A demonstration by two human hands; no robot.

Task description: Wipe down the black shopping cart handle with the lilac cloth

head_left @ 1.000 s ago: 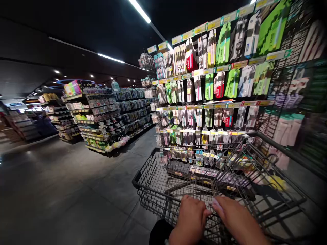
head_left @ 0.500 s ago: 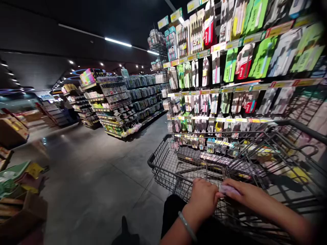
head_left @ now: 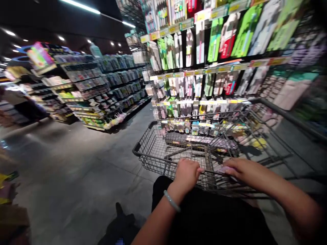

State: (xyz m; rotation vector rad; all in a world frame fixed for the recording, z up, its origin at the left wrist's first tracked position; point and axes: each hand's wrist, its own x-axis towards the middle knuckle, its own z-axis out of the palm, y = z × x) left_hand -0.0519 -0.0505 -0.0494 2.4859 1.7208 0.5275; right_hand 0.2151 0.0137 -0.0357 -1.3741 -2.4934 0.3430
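A dark wire shopping cart (head_left: pixel 150 139) stands in front of me, its basket showing no goods. My left hand (head_left: pixel 187 172), with a pale bangle on the wrist, is closed round the cart's near top rim. To its right, my right hand (head_left: pixel 236 168) is closed on a small light purple item (head_left: pixel 227 169) at the same rim. What that item is, I cannot make out. The two hands are apart, with a short stretch of rim between them.
Hanging toothbrush packs (head_left: pixel 214 41) fill a tall rack beyond the cart. More stocked shelves (head_left: pixel 84 81) stand to the left across a grey floor (head_left: pixel 76 170). A blurred person in dark clothes (head_left: pixel 22 102) is at the far left. A cardboard box (head_left: pixel 14 217) sits at lower left.
The view has turned and tilted down, so shelves and cart appear further left and higher. My hands have moved apart, the left now on the rim. A person has come into view at far left.
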